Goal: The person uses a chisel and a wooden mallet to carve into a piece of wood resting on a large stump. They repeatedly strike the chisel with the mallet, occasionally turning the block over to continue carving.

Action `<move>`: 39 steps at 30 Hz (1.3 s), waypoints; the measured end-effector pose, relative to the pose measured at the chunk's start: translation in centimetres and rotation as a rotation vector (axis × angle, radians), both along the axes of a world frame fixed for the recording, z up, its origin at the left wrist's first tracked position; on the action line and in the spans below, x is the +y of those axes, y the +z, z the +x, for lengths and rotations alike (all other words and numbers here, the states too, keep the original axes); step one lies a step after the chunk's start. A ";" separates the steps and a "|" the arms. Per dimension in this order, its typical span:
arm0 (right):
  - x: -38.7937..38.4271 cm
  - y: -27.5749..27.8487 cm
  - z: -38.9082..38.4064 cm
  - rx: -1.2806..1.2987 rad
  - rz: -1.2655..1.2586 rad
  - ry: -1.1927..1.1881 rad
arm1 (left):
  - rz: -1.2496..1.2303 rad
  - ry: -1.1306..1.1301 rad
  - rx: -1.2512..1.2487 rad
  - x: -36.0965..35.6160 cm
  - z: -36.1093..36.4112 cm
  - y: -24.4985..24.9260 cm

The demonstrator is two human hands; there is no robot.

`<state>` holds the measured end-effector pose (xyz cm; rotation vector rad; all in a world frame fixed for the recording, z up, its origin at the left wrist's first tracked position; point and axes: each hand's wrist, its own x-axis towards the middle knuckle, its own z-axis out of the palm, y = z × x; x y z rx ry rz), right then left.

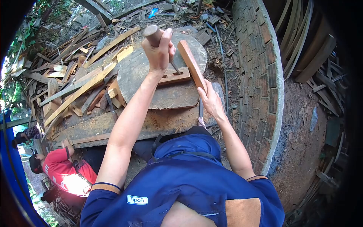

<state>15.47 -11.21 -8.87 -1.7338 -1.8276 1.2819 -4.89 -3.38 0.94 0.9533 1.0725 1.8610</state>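
The left hand is clenched around the thick brown round handle of a chisel with a narrow metal blade. Below and to the right of that fist, a reddish-brown rectangular wooden block with cut slots lies toward the right edge of a grey rounded wooden slab; the blade reaches down to the block's slotted face. The right hand grasps the near end of a long reddish-brown squared wooden bar, which extends toward the slab's far right edge.
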 end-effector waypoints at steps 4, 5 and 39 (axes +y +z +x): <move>1.0 -0.5 0.6 0.111 -0.102 0.014 | -0.041 -0.007 0.059 0.7 0.1 0.0; 1.9 -0.6 0.9 0.233 -0.246 0.010 | -0.057 -0.010 0.079 1.1 0.2 0.0; 3.7 11.7 4.2 0.411 0.166 -0.118 | -0.048 0.300 0.091 -0.3 -0.8 -1.4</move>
